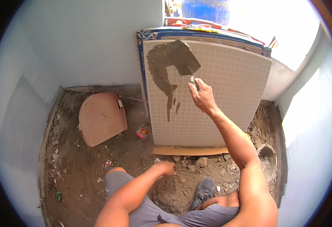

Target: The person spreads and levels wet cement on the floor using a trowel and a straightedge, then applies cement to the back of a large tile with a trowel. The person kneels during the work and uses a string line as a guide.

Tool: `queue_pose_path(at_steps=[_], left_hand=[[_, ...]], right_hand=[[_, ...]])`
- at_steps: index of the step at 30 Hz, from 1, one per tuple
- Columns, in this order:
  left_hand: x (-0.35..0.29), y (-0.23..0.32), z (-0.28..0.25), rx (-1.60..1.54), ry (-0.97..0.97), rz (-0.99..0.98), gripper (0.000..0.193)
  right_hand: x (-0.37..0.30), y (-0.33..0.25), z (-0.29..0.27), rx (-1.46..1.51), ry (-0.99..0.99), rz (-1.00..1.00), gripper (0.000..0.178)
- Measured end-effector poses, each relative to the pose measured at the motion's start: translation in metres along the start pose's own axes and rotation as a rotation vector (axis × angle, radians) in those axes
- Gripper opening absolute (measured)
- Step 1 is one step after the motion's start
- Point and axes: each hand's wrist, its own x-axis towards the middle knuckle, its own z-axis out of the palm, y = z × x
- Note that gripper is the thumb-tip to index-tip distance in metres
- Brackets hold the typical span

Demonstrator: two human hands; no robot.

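Observation:
A large pale tile point(215, 109) with a grid of squares on its face leans upright in front of me. My right hand point(203, 96) is wrapped round the handle of a trowel point(188, 62), its blade lying against the tile's upper left part. Wet grey mortar point(158, 62) spreads from the blade to the left, with drips running down. Low in front of the tile, my left hand point(166, 168) hangs by my knee with its fingers curled in; nothing shows in it.
Behind the tile stand blue-edged cardboard point(140, 56) and a blue drum point(205, 11). A pinkish rounded panel point(102, 119) lies on the dirt floor at left, near a small red packet point(142, 132). A round bucket-like container point(267, 160) sits at right, by the wall.

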Motion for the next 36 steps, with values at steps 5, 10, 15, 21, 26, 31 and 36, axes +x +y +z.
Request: queue_pose_path(at_steps=[5, 10, 15, 21, 26, 31, 36], left_hand=[[0.011, -0.016, 0.010, 0.043, -0.048, -0.004, 0.067], [0.013, -0.012, 0.014, 0.069, -0.050, 0.015, 0.062], [0.018, -0.012, 0.020, 0.087, -0.086, 0.028, 0.066], [0.018, -0.002, 0.016, 0.106, -0.140, 0.004, 0.070], [0.018, -0.006, 0.023, 0.110, -0.114, 0.013, 0.073], [0.020, -0.002, 0.030, 0.097, -0.133, 0.022, 0.074], [0.017, -0.004, 0.034, 0.038, -0.144, 0.037, 0.072]], right_hand=[[-0.015, 0.025, -0.040, 0.024, 0.025, 0.159, 0.023], [-0.032, 0.065, -0.086, 0.041, 0.182, 0.190, 0.022], [-0.038, 0.091, -0.130, 0.055, 0.316, 0.184, 0.022], [-0.050, 0.118, -0.182, 0.083, 0.417, 0.235, 0.022], [-0.052, 0.130, -0.204, 0.062, 0.482, 0.259, 0.027], [-0.064, 0.133, -0.211, 0.367, 0.456, 0.342, 0.032], [-0.062, 0.116, -0.179, 0.622, 0.177, 0.363, 0.036]])
